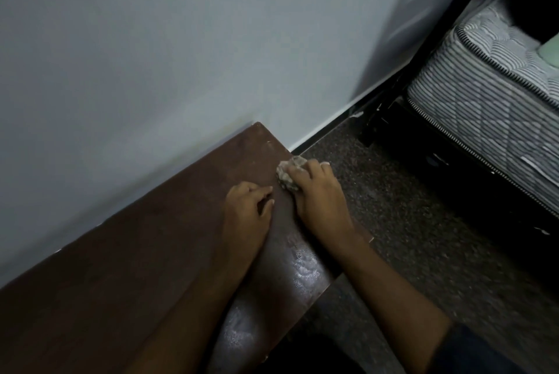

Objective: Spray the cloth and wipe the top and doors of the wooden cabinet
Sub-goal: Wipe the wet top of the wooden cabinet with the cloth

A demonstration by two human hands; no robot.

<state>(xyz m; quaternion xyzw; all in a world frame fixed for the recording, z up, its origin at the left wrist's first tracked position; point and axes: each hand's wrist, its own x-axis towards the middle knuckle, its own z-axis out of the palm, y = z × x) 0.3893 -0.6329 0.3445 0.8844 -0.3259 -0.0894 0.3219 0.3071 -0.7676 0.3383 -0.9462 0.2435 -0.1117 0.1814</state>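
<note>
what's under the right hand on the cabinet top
A crumpled cloth sticks out from under the right hand, on the cabinet top. The rest of the cloth is covered.

Home bedroom: striped mattress on dark bed frame, speckled carpet floor, plain painted wall, wooden cabinet.

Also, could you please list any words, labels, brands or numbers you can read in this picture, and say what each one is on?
None can be read.
The wooden cabinet top, the crumpled cloth under the right hand, the wall and the striped mattress show no print.
The pale flecks on the dark bed frame are too small to tell.
</note>
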